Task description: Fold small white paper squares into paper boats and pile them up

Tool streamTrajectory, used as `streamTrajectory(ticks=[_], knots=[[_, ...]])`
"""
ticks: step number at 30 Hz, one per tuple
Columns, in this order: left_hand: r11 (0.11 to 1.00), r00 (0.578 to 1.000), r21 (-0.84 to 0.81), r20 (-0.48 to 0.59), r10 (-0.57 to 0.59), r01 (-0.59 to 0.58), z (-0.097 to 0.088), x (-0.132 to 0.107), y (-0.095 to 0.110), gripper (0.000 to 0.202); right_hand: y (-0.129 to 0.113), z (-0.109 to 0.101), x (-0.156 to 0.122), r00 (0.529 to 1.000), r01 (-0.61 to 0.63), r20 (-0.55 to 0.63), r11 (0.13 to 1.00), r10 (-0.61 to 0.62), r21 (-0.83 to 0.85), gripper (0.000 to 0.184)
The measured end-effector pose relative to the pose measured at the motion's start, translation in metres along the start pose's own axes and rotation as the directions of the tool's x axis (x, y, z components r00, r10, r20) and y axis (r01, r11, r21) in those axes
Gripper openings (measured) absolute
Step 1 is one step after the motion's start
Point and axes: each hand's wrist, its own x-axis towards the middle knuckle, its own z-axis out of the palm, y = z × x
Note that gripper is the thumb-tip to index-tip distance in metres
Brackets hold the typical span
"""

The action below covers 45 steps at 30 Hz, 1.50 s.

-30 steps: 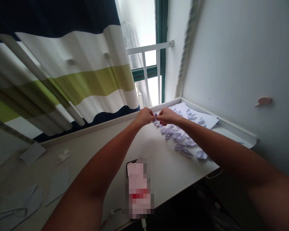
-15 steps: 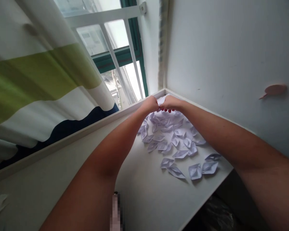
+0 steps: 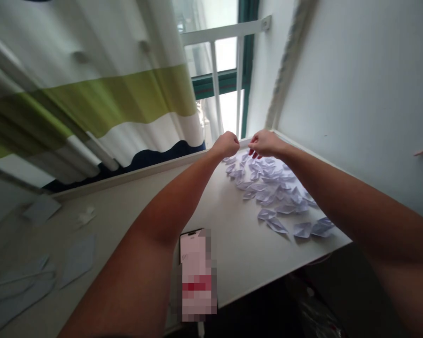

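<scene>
Folded paper boats (image 3: 284,192), many already shaped, crowd the right end of the tabletop (image 3: 232,253); how many remain is unclear. Left hand (image 3: 228,143) and right hand (image 3: 266,143) hang apart near the far edge, fingers curled; I cannot tell whether either pinches anything. The right forearm (image 3: 324,178) hides some boats.

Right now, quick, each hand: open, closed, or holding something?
Left hand: curled; whether its grip is closed or holding anything cannot be told.
Right hand: curled, apart from the left; its hold cannot be told either.
</scene>
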Motion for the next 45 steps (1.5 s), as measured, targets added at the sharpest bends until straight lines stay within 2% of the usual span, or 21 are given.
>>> streamTrajectory(ticks=[2, 4, 6, 7, 8, 10, 12, 14, 15, 17, 18, 20, 22, 24, 27, 30, 34, 36, 39, 43, 45], knots=[[0.998, 0.997, -0.034, -0.054, -0.048, 0.046, -0.038, -0.051, -0.025, 0.008, -0.035, 0.026, -0.014, 0.990, 0.134, 0.044, 0.991, -0.134, -0.004, 0.010], [0.994, 0.987, -0.051, -0.122, -0.101, 0.096, -0.077, -0.114, -0.058, 0.007, -0.073, 0.060, -0.028, 0.961, 0.263, 0.100, 0.963, -0.258, -0.051, 0.015], [0.978, 0.958, -0.026, -0.200, -0.207, 0.206, -0.115, -0.187, -0.094, 0.009, -0.113, 0.103, -0.043, 0.916, 0.375, 0.182, 0.925, -0.359, -0.060, 0.015], [0.962, 0.927, -0.006, -0.265, -0.266, 0.274, -0.133, -0.226, -0.112, 0.010, -0.133, 0.127, -0.053, 0.874, 0.459, 0.228, 0.883, -0.429, -0.100, 0.018], [0.937, 0.885, 0.011, -0.333, -0.325, 0.349, -0.150, -0.266, -0.128, 0.011, -0.153, 0.154, -0.063, 0.812, 0.562, 0.270, 0.818, -0.518, -0.121, 0.021], [0.877, 0.792, 0.044, -0.453, -0.409, 0.478, -0.180, -0.343, -0.155, 0.013, -0.190, 0.208, -0.087, 0.714, 0.671, 0.329, 0.737, -0.617, -0.074, 0.028], [0.806, 0.730, 0.095, -0.497, -0.470, 0.584, -0.201, -0.410, -0.174, 0.017, -0.221, 0.262, -0.114, 0.614, 0.751, 0.405, 0.660, -0.677, -0.034, 0.029], [0.766, 0.696, 0.110, -0.512, -0.503, 0.634, -0.213, -0.463, -0.186, 0.022, -0.243, 0.310, -0.141, 0.423, 0.872, 0.539, 0.489, -0.729, -0.022, 0.028], [0.755, 0.692, 0.119, -0.510, -0.511, 0.645, -0.216, -0.483, -0.190, 0.024, -0.250, 0.331, -0.153, 0.348, 0.905, 0.580, 0.425, -0.737, -0.003, 0.034], [0.746, 0.700, 0.142, -0.492, -0.517, 0.650, -0.217, -0.511, -0.196, 0.031, -0.260, 0.364, -0.173, 0.259, 0.945, 0.659, 0.327, -0.706, -0.022, 0.049], [0.746, 0.707, 0.151, -0.481, -0.518, 0.649, -0.216, -0.519, -0.199, 0.036, -0.263, 0.377, -0.181, 0.236, 0.960, 0.701, 0.276, -0.673, -0.059, 0.055], [0.756, 0.729, 0.163, -0.452, -0.514, 0.634, -0.212, -0.528, -0.202, 0.044, -0.266, 0.393, -0.189, 0.221, 0.967, 0.739, 0.240, -0.637, -0.082, 0.053], [0.774, 0.760, 0.180, -0.413, -0.502, 0.608, -0.209, -0.530, -0.205, 0.049, -0.267, 0.400, -0.191, 0.228, 0.968, 0.760, 0.228, -0.608, -0.107, 0.043], [0.778, 0.817, 0.282, -0.338, -0.468, 0.562, -0.206, -0.529, -0.207, 0.052, -0.269, 0.400, -0.188, 0.249, 0.963, 0.773, 0.230, -0.584, -0.137, 0.034], [0.760, 0.829, 0.346, -0.332, -0.450, 0.551, -0.206, -0.522, -0.208, 0.046, -0.271, 0.395, -0.179, 0.273, 0.957, 0.785, 0.244, -0.557, -0.160, 0.032], [0.779, 0.845, 0.353, -0.350, -0.404, 0.519, -0.209, -0.509, -0.208, 0.031, -0.271, 0.390, -0.170, 0.247, 0.968, 0.790, 0.172, -0.561, -0.180, 0.035], [0.738, 0.831, 0.393, -0.353, -0.429, 0.548, -0.213, -0.490, -0.201, 0.026, -0.268, 0.380, -0.162, 0.221, 0.975, 0.758, 0.148, -0.613, -0.165, 0.032], [0.736, 0.820, 0.377, -0.371, -0.436, 0.562, -0.214, -0.483, -0.197, 0.025, -0.266, 0.374, -0.159, 0.223, 0.974, 0.742, 0.163, -0.632, -0.154, 0.027], [0.800, 0.824, 0.285, -0.398, -0.403, 0.528, -0.214, -0.474, -0.197, 0.023, -0.264, 0.364, -0.150, 0.239, 0.968, 0.689, 0.222, -0.684, -0.115, 0.028], [0.883, 0.826, 0.098, -0.413, -0.384, 0.460, -0.206, -0.464, -0.209, 0.052, -0.263, 0.356, -0.133, 0.258, 0.927, 0.559, 0.364, -0.788, 0.085, 0.027], [0.894, 0.819, 0.040, -0.422, -0.390, 0.446, -0.201, -0.460, -0.214, 0.047, -0.261, 0.355, -0.127, 0.265, 0.896, 0.524, 0.408, -0.810, 0.178, 0.021]])
